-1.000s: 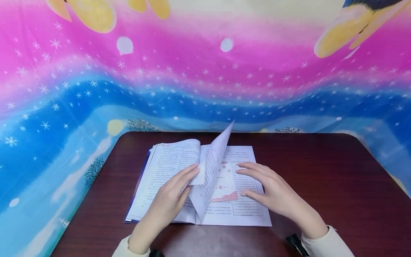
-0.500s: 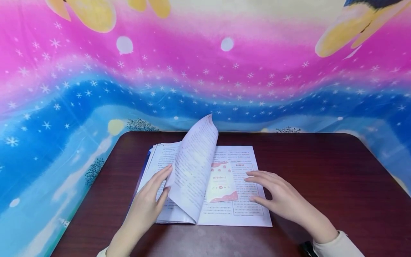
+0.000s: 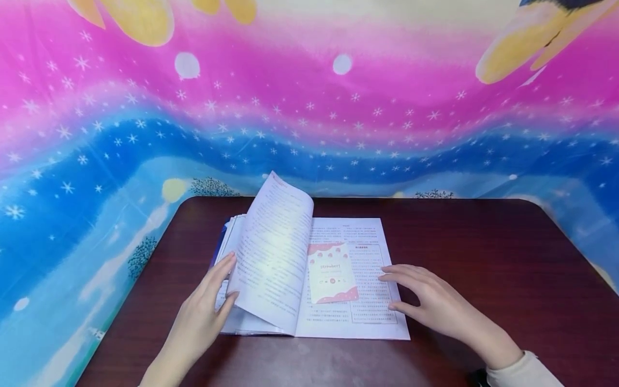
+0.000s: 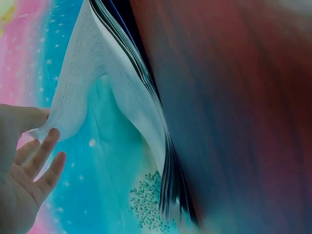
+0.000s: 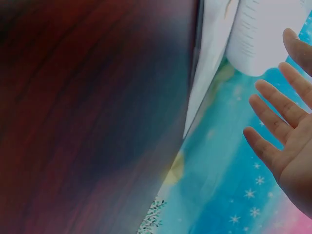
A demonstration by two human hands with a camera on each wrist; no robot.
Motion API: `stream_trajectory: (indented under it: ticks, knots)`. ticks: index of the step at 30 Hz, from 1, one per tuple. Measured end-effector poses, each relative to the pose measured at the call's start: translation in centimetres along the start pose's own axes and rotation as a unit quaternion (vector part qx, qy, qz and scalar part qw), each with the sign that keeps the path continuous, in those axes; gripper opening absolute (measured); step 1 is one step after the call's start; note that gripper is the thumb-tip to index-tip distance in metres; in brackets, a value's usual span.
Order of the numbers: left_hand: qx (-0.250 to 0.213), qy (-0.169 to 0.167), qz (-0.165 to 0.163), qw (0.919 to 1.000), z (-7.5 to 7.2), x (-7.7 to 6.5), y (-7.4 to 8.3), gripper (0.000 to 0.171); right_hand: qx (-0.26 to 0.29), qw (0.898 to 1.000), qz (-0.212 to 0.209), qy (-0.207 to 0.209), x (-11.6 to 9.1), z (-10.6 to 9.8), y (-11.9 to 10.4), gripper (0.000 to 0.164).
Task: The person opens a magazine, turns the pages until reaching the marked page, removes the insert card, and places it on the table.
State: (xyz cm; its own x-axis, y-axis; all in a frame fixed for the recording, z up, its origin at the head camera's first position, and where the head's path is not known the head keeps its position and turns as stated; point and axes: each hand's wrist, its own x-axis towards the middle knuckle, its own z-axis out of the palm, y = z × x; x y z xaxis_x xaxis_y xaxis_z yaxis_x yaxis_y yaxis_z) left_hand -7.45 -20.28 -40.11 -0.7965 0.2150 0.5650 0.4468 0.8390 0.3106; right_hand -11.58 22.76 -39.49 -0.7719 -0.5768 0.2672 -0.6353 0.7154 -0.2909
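Note:
An open book (image 3: 377,328) with printed text lies on the table. One page (image 3: 275,252) arches up over its left half, and my left hand (image 3: 200,309) pinches that page's outer edge between thumb and fingers. In the left wrist view the curved page (image 4: 73,78) rises from the stack of leaves, its edge between the thumb and fingers of the left hand (image 4: 31,165). A white card with pink scalloped ends (image 3: 332,277) lies flat on the right-hand page. My right hand (image 3: 430,295) hovers by the book's right edge with spread, loosely bent fingers, holding nothing.
The dark reddish-brown wooden table (image 3: 493,242) reaches out around the book on both sides. Behind it hangs a pink and blue backdrop cloth (image 3: 309,123) with snowflakes. A pale sleeve (image 3: 524,371) covers the right forearm.
The left hand has carried the page over from right to left, uncovering the card on the right-hand page. The right hand has drawn back slightly to the right.

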Motion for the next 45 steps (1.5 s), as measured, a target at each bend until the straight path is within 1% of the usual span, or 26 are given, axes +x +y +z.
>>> stream_trajectory:
  ticks: [2, 5, 11, 13, 15, 20, 22, 30, 32, 35, 38, 45]
  knots:
    - [0.0, -0.013, -0.003, 0.9999, -0.2, -0.2, -0.3, 0.089, 0.002, 1.0, 0.003, -0.007, -0.2, 0.1, 0.2, 0.05]
    - [0.004, -0.033, -0.003, 0.9994, -0.6, -0.6, -0.8, 0.087, 0.002, 1.0, 0.008, -0.017, -0.4, 0.2, 0.5, 0.05]
    - [0.012, -0.065, 0.009, 0.9977, -1.5, -1.5, -1.8, 0.076, 0.0, 0.999, 0.013, -0.032, -1.0, 0.2, 0.9, 0.05]
    - [0.014, -0.081, 0.006, 0.9966, -1.6, -1.8, -2.0, 0.072, -0.001, 0.999, 0.016, -0.042, -1.2, 0.3, 0.9, 0.05]
    - [0.018, -0.102, -0.004, 0.9946, -1.7, -2.1, -2.2, 0.069, -0.002, 0.998, 0.022, -0.056, -1.4, 0.3, 1.0, 0.049]
    - [0.026, -0.156, -0.052, 0.9861, -1.9, -2.3, -2.3, 0.067, -0.007, 0.996, 0.025, -0.081, -1.8, 0.6, 1.2, 0.051]
    - [0.031, -0.171, -0.067, 0.9825, -1.9, -2.2, -2.4, 0.067, -0.006, 0.996, 0.025, -0.088, -1.9, 0.7, 1.3, 0.052]
    - [0.071, -0.212, -0.095, 0.9701, -1.7, -2.0, -2.8, 0.063, 0.005, 0.991, 0.048, -0.125, -1.9, 1.3, 1.3, 0.054]
    - [0.08, -0.226, -0.107, 0.965, -1.7, -2.0, -2.8, 0.062, 0.006, 0.99, 0.048, -0.129, -1.8, 1.4, 1.3, 0.055]
    - [0.091, -0.25, -0.131, 0.9549, -1.7, -2.0, -2.9, 0.062, 0.008, 0.989, 0.053, -0.134, -1.8, 1.5, 1.3, 0.056]
    - [0.101, -0.267, -0.145, 0.9473, -1.7, -2.1, -3.1, 0.062, 0.009, 0.989, 0.055, -0.137, -1.8, 1.5, 1.3, 0.056]
    - [0.116, -0.267, -0.133, 0.9474, -1.7, -2.4, -3.6, 0.062, 0.008, 0.989, 0.056, -0.138, -1.6, 1.4, 1.3, 0.056]
